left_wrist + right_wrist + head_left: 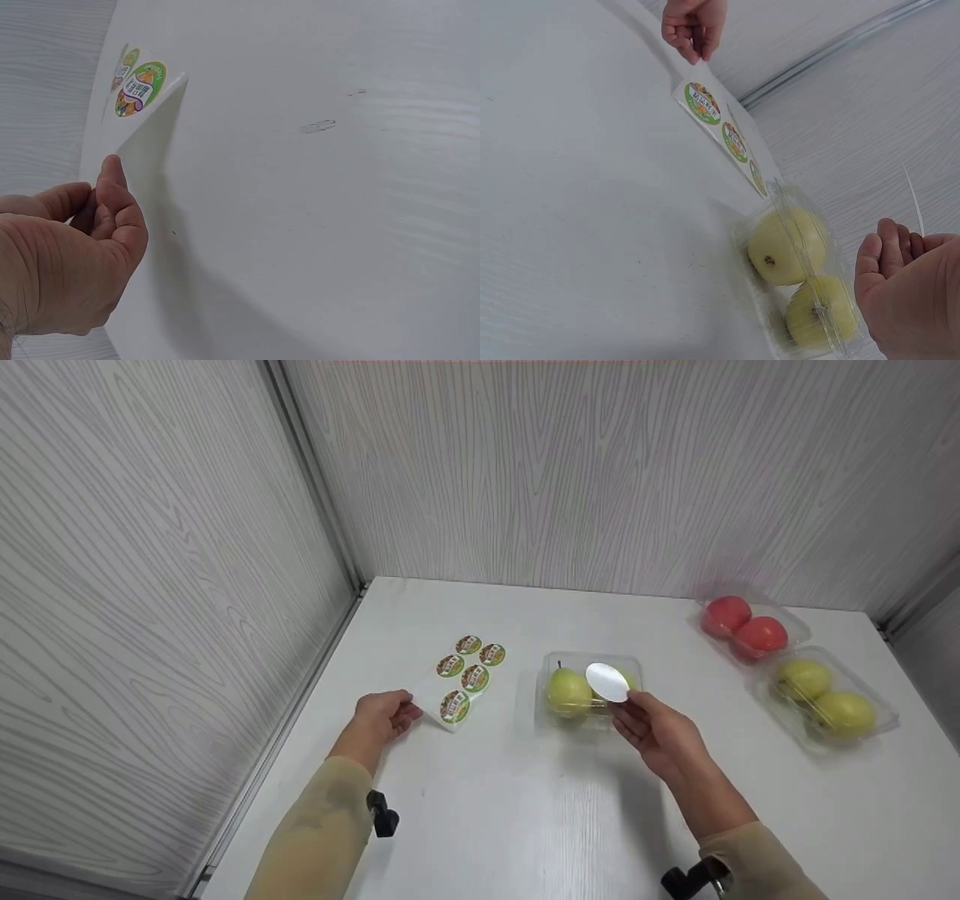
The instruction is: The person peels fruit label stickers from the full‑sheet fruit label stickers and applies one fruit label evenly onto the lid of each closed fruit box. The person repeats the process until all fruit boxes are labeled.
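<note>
The label [606, 682] might bend or cling to the fingers, because the right hand [664, 735] pinches only its edge, above the clear box [581, 658] of pears [569, 693]. It looks white and blank; its other face I cannot see. The left hand [384, 715] pinches the sheet [430, 695] near a corner.

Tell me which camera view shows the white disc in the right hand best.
The head view: the white disc faces it broadly, its outline nearly whole beyond the right hand. The right wrist view catches it almost edge-on, a thin sliver; the left wrist view does not show it.
</note>
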Demonstrator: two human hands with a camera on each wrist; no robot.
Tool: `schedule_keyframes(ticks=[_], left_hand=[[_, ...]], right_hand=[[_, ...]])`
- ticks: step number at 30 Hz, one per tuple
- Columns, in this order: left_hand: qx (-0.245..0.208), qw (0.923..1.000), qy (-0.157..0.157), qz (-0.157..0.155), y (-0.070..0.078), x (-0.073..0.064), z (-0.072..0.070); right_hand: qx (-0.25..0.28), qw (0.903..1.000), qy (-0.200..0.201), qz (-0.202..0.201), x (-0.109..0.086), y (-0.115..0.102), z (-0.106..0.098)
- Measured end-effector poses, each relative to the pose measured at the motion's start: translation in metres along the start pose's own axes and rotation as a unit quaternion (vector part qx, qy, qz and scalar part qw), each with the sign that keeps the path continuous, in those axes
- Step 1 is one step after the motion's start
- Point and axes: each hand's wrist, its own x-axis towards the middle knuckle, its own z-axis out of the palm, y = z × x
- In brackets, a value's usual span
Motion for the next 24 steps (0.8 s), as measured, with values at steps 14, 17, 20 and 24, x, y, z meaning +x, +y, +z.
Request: schedule_keyframes(ticks=[14,17,20,24], left_hand=[[-0.007,0.9997,0.002,-0.024,0.006,-0.003,0.0],[0.003,0.9997,-0.003,-0.026,0.008,-0.004,0.001],[0.014,0.9995,-0.001,-0.028,0.01,-0.006,0.002],[0.029,0.9993,0.002,-0.023,0.012,-0.009,0.003]], right_hand=[[0.001,0.9999,0.008,0.012,-0.001,-0.007,0.002],[0.0,0.9999,0.008,0.014,0.0,-0.009,0.0],[-0.002,0.9999,0.007,0.015,0.0,-0.011,-0.001],[-0.003,0.9999,0.006,0.016,0.002,-0.012,-0.004]])
